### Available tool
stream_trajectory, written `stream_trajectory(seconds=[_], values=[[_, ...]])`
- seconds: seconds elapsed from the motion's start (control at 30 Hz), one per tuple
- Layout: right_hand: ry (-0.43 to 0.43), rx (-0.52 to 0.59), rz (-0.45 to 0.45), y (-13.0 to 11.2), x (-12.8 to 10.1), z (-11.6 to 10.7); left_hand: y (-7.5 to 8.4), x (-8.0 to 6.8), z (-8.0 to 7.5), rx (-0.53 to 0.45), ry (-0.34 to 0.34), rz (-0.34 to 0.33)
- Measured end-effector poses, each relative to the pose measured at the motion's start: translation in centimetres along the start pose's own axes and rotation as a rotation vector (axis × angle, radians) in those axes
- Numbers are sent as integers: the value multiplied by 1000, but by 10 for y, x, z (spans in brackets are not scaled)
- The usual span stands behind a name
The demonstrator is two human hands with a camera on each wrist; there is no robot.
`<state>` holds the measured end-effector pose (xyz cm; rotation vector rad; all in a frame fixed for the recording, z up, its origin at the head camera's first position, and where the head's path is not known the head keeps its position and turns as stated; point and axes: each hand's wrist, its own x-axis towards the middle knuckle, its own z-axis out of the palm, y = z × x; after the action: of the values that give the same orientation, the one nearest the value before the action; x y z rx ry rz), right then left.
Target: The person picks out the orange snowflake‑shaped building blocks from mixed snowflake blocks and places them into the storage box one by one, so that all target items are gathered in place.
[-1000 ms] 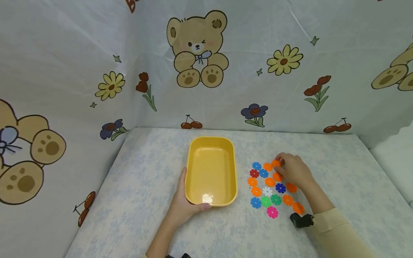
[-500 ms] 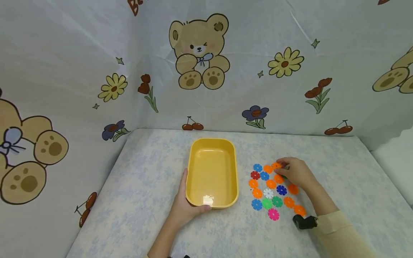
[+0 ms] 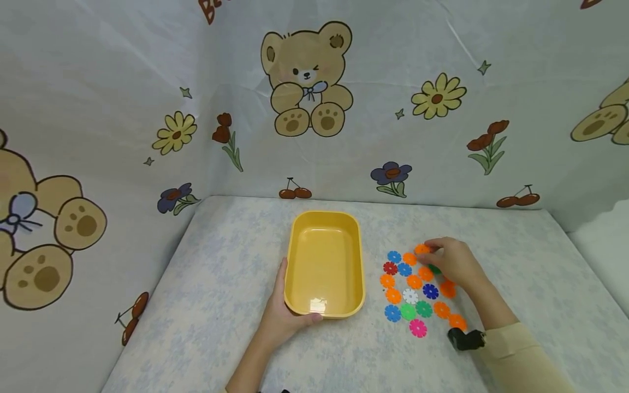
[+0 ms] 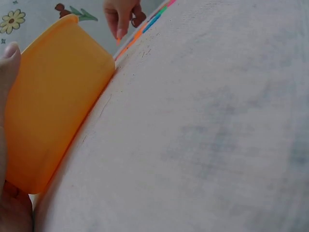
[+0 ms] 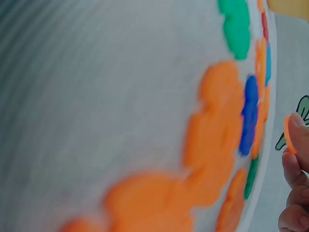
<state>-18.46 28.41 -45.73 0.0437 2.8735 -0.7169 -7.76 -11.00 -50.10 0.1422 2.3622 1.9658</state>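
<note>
Bear-print sheeting backs the pale bench. My left hand grips the empty yellow plastic tray, frame centre; my right hand pinches an orange snowflake disc, lower right. I'd lift straight, sparing neighbouring discs.

Light is bright, soft and even in the head view, with only faint shadows and one small white glare patch on the near inner wall of the yellow tray; straight edges bow outward toward the frame borders. The left wrist view is sharp enough but washed pale across the tablecloth. The right wrist view is heavily blurred, its snowflake discs smeared into soft blobs.
</note>
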Motion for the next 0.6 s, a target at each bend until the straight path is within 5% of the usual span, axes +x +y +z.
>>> stream_trajectory(seconds=[0.27,0.6], values=[[124,55,-157,-41,4,1,1,-1,0,12,4,-6],[115,147,-319,-125,18,9,1,0,-1,25,8,-21]])
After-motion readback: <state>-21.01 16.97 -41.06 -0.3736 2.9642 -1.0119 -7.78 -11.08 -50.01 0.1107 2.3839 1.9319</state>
